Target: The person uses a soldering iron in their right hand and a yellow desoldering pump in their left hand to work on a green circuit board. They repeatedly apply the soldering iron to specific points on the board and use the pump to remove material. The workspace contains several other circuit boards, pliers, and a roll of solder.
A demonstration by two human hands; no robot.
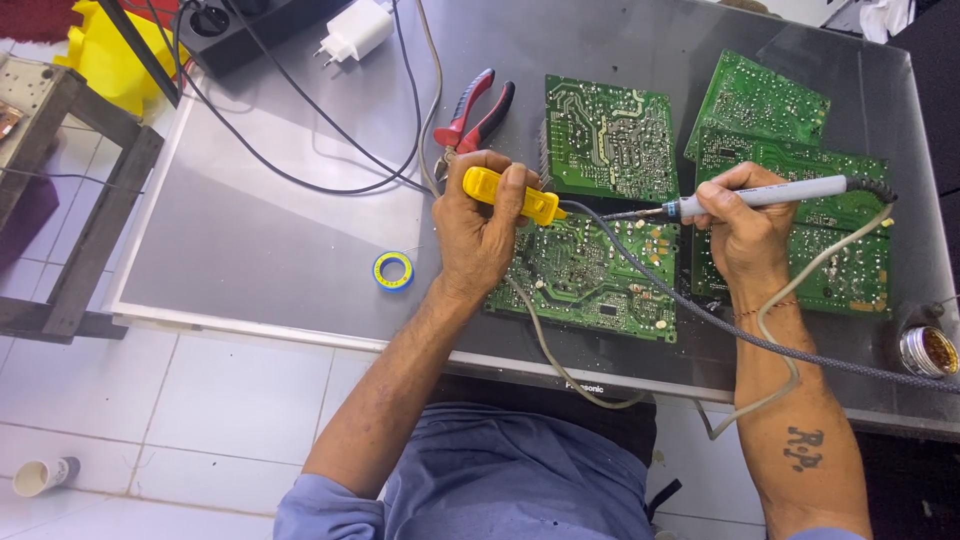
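Two hands at work with tools over a green circuit board near the front edge of the table.

The left hand (483, 225) is closed around a yellow desoldering pump (508, 194), its tip pointing toward the circuit board (590, 275). The right hand (745, 225) grips a grey soldering iron (760, 194) like a pen, its metal tip meeting the pump's tip just above the board's upper edge. The iron's braided cable (700, 315) crosses the board and runs off toward the right edge of the table (250, 240). Three more green boards (610, 135) lie farther back and to the right. Red-handled pliers (475, 118) rest behind the left hand, a blue-and-yellow tape roll (393, 270) lies left of it, and a small tin (928, 350) sits near the front right corner.
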